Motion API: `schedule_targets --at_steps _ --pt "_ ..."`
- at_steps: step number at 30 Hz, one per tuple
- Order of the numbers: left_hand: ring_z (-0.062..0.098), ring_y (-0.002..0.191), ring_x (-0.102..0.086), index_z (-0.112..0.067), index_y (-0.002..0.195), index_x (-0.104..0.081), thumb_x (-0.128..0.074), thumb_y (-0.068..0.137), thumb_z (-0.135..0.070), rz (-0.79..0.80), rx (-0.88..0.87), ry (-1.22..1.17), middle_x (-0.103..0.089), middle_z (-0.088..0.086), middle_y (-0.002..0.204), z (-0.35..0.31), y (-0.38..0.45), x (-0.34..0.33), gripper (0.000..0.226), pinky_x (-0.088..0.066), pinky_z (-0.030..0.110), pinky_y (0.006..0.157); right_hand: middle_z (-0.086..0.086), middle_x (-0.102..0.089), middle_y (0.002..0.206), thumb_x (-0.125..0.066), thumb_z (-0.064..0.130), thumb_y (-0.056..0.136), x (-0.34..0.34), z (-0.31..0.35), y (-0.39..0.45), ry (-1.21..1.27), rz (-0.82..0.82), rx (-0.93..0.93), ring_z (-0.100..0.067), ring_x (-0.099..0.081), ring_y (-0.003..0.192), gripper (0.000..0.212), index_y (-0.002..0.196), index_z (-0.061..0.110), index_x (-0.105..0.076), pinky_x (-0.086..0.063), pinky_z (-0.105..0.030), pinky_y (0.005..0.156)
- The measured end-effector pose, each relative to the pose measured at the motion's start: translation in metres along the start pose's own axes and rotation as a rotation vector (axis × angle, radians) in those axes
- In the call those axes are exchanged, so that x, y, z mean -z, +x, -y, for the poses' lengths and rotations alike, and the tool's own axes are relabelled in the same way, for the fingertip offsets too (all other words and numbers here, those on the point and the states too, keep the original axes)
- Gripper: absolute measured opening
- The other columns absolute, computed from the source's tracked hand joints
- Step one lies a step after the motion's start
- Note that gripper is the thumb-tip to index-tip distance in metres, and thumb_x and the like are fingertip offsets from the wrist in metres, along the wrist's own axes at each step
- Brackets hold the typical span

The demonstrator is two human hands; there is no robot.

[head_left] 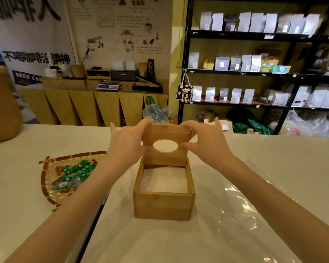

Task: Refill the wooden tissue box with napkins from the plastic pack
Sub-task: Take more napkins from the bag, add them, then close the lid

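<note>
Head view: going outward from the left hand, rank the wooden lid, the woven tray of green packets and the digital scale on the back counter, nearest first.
1. Wooden lid: held upright over the box, gripped by the left hand on its left edge.
2. Woven tray: on the counter, below and left of that hand.
3. Digital scale: far back on the wall counter.

Both hands [129, 143] [203, 143] hold lid [165, 133] tilted over napkin-filled box [163, 204].

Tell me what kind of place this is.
Probably a coffee shop or coffee retailer: black shelves stocked with sealed bags, a coffee-themed wall poster, and a weighing scale on the back counter.
</note>
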State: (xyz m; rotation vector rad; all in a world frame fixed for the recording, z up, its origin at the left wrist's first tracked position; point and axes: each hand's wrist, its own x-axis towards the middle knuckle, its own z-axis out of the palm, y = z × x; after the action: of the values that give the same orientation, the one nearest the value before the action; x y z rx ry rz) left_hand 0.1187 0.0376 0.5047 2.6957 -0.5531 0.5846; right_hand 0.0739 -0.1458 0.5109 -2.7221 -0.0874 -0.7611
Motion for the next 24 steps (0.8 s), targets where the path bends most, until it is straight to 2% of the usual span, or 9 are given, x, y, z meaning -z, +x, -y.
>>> schedule_targets --at_steps 3,6,9,12,15,17,20,22,24 --pt "0.023 0.111 -0.059 -0.031 0.129 -0.040 -0.057 0.086 -0.031 -0.086 -0.018 -0.052 -0.068 0.000 0.110 0.000 -0.019 0.001 0.046 -0.002 0.057 0.113 0.001 -0.072 0.093 -0.054 0.035 0.090 0.001 0.000 -0.016 0.039 -0.121 0.093 -0.017 -0.060 0.101 0.027 0.114 0.026 -0.062 0.002 -0.048 0.115" --pt "0.019 0.113 -0.058 -0.036 0.127 -0.044 -0.042 0.086 -0.047 -0.067 -0.029 -0.147 -0.067 -0.005 0.115 0.000 -0.041 0.009 0.043 0.001 0.054 0.114 0.004 -0.074 0.098 -0.033 0.049 0.091 0.002 0.000 -0.036 0.062 -0.117 0.153 -0.013 -0.061 0.101 0.043 0.113 0.031 -0.064 0.001 -0.047 0.114" --pt "0.011 0.117 -0.052 -0.044 0.124 -0.046 -0.023 0.081 -0.061 0.011 -0.046 -0.229 -0.061 -0.015 0.121 0.004 -0.065 0.013 0.051 0.002 0.050 0.114 0.011 -0.073 0.103 -0.029 0.049 0.089 0.001 0.000 -0.060 0.117 -0.057 0.202 -0.008 -0.059 0.102 0.046 0.113 0.033 -0.064 0.003 -0.044 0.113" --pt "-0.004 0.120 -0.034 -0.053 0.118 -0.038 -0.001 0.067 -0.081 0.088 -0.107 -0.275 -0.042 -0.029 0.123 0.010 -0.086 0.007 0.069 -0.002 0.044 0.114 0.010 -0.073 0.103 -0.035 0.048 0.090 -0.008 -0.001 -0.085 0.100 -0.059 0.259 -0.011 -0.062 0.100 0.043 0.109 0.028 -0.068 -0.013 -0.051 0.110" --pt "-0.008 0.129 -0.013 -0.048 0.128 -0.033 0.008 0.056 -0.086 0.157 -0.103 -0.217 -0.026 -0.029 0.134 0.016 -0.099 -0.006 0.091 0.006 0.036 0.111 0.006 -0.072 0.109 -0.022 0.050 0.094 -0.021 -0.004 -0.103 0.027 -0.050 0.277 -0.014 -0.063 0.103 0.053 0.110 0.026 -0.067 -0.021 -0.055 0.107" --pt "-0.008 0.130 -0.007 -0.047 0.130 -0.027 0.010 0.057 -0.085 0.159 -0.109 -0.183 -0.019 -0.029 0.136 0.017 -0.105 -0.015 0.090 0.007 0.035 0.109 0.004 -0.070 0.113 -0.020 0.050 0.095 -0.028 -0.007 -0.110 -0.024 -0.033 0.286 -0.015 -0.060 0.108 0.054 0.112 0.026 -0.065 -0.021 -0.053 0.110" --pt "-0.005 0.134 -0.011 -0.045 0.130 -0.024 0.004 0.066 -0.081 0.131 -0.119 -0.218 -0.020 -0.025 0.140 0.019 -0.111 -0.024 0.079 0.001 0.032 0.113 0.000 -0.068 0.117 -0.021 0.048 0.096 -0.036 -0.011 -0.115 -0.081 -0.037 0.303 -0.019 -0.061 0.109 0.053 0.114 0.023 -0.064 -0.022 -0.052 0.109" --pt "-0.004 0.133 -0.016 -0.041 0.132 -0.029 -0.012 0.079 -0.072 0.111 -0.093 -0.311 -0.023 -0.021 0.143 0.017 -0.114 -0.027 0.064 -0.012 0.030 0.115 -0.002 -0.068 0.118 -0.022 0.047 0.096 -0.040 -0.012 -0.116 -0.081 -0.044 0.292 -0.020 -0.063 0.109 0.053 0.115 0.021 -0.064 -0.029 -0.053 0.108" --pt "-0.003 0.132 -0.017 -0.035 0.134 -0.034 -0.030 0.082 -0.055 0.105 -0.065 -0.366 -0.024 -0.019 0.144 0.013 -0.116 -0.027 0.056 -0.019 0.027 0.114 -0.005 -0.068 0.118 -0.022 0.046 0.096 -0.042 -0.010 -0.117 -0.065 -0.057 0.281 -0.022 -0.063 0.110 0.053 0.116 0.020 -0.064 -0.032 -0.057 0.103"
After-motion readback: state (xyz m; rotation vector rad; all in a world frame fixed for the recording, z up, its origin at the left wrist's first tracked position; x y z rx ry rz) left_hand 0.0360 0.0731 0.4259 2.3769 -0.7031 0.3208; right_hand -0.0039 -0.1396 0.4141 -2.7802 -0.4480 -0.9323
